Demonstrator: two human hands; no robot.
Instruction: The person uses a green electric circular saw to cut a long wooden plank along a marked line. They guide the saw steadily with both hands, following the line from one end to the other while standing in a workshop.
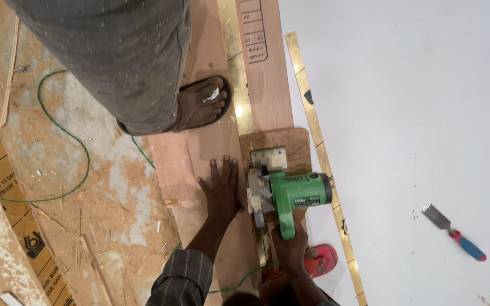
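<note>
Here the left hand (221,190) lies flat on the plywood strip (199,170), fingers straight and close together, palm down, gripping nothing. Just beside it, the right hand (289,245) is clenched around the rear handle of the green saw (290,195); the fingers wrap the grip fully. The saw sits on a small brown base board (290,144) ahead of the right hand, its metal blade guard touching the strip's edge right next to the left hand's little-finger side.

Between the two hands runs a brass-coloured rule (239,85), lying along the strip and continuing well beyond the fingertips. A second such rule (324,164) lies beyond the saw's motor end, on the white sheet (415,113). Under the right wrist a red sandal (323,259) shows. A green cord (58,141) loops over the sawdust-covered floor (103,209) well off to the left hand's outer side.

Ahead of the left fingertips another person's sandalled foot (202,102) stands on the strip. Well apart from the right hand, out on the white sheet, lies a chisel (453,231) with a red and blue handle.
</note>
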